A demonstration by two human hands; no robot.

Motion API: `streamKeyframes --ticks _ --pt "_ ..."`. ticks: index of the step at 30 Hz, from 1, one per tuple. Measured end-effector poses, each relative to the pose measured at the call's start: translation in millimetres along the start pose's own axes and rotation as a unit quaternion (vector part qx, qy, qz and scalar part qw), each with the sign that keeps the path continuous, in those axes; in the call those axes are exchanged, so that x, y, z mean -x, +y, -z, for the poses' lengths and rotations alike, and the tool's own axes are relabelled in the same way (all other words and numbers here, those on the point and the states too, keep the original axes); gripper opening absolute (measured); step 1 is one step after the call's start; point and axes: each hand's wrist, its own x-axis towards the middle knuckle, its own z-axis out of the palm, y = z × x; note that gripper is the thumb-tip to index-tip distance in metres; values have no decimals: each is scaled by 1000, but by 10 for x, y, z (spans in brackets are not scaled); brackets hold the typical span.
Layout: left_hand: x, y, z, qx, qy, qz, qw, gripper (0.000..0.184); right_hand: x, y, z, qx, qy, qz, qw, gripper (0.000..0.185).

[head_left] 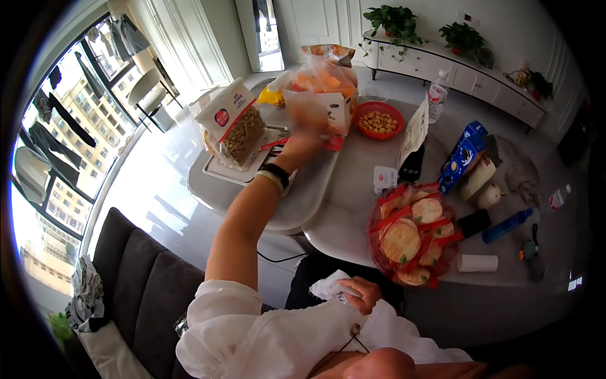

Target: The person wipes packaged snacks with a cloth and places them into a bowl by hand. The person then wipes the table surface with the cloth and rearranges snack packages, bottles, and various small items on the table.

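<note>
My left hand [307, 120] is stretched over the far side of the table, smeared by motion, with a dark band on its wrist. It is beside a white box [336, 112] with orange packets [322, 79] in a clear bag; its fingers cannot be made out. To its left stands a clear pouch [243, 136] of small pale pieces on a white tray [218, 169]. Low in front of my body, my right hand [363, 295] is closed on a crumpled white tissue [329, 286].
A red bowl of nuts [379, 121], a water bottle [437, 98], a net bag of round crackers [404, 240], a blue box [463, 156] and a blue bottle [507, 227] are on the table [344, 202]. A dark sofa [145, 271] stands at the left.
</note>
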Motion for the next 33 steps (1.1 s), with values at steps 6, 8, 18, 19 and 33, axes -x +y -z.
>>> streamKeyframes --ticks 6,8,18,19,33 --pt "361 -308 455 -148 -26 166 975 25 -6 0 -23 -33 2 2 999 35" --pt "422 -506 358 -159 -34 120 979 20 -24 8 -33 -28 -8 -12 999 34" --pt "103 -616 228 -141 -3 92 986 23 -1 -60 3 -23 6 -30 999 36" --pt "93 -627 207 -137 5 74 988 23 -2 -51 8 -26 7 -32 999 36" --pt "60 -477 94 -84 26 94 992 26 16 31 1 -23 11 -2 1000 39"
